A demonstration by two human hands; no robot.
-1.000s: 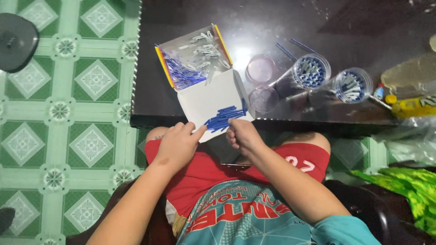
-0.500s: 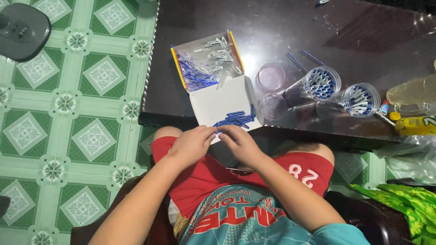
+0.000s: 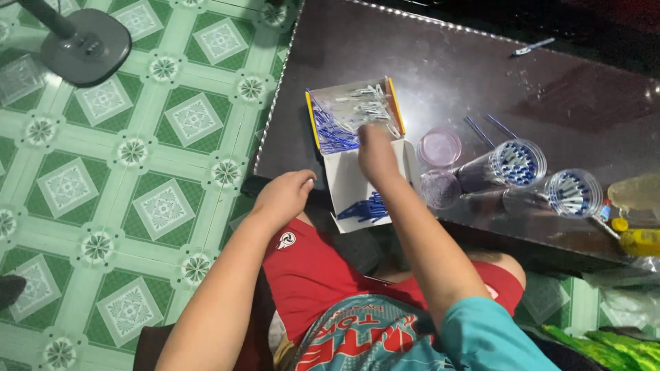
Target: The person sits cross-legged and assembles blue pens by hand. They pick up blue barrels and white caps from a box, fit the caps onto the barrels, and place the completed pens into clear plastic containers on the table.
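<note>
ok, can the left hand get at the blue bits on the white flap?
Probably yes. The left hand is loosely curled at the table edge, just left of the white flap, with nothing between it and the blue pieces.

The right hand (image 3: 377, 152) reaches into an open cardboard box (image 3: 354, 113) of small blue and white parts on a dark table (image 3: 440, 75). The left hand (image 3: 285, 196), loosely curled, hovers at the table's edge. A small heap of blue pieces (image 3: 366, 208) lies on the box flap. Two clear cups (image 3: 512, 165) lie nearby.
</note>
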